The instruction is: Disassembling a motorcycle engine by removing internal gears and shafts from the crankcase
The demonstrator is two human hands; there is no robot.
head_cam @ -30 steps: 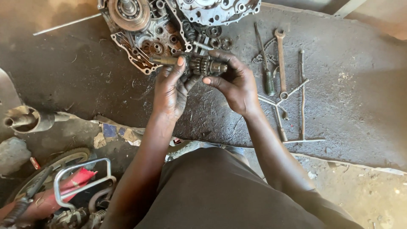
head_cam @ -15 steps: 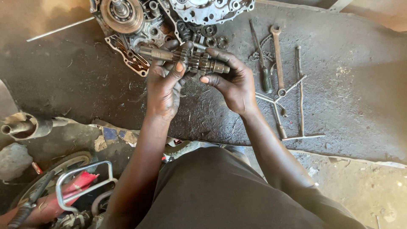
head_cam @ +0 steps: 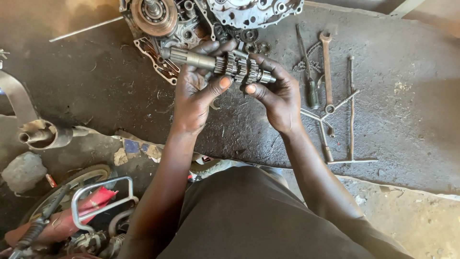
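Floor (head_cam: 407, 110): dark, oily concrete, on which the work is laid out.
Engine case (head_cam: 191, 19): opened, lying at the top edge, directly beyond the hands.
Hand tools (head_cam: 328, 91): spanner, screwdriver and T-bar wrenches, set well apart to the right.
Gear shaft (head_cam: 225, 64): held clear of the floor, just in front of the engine case; long axis lies left to right, plain end toward the left, gear cluster toward the right.
Left hand (head_cam: 194, 93): closed around the shaft's mid-length from below, thumb raised beneath the gears.
Right hand (head_cam: 278, 93): closed on the geared end, fingertips pinching the outermost gears; nearer the cluster.
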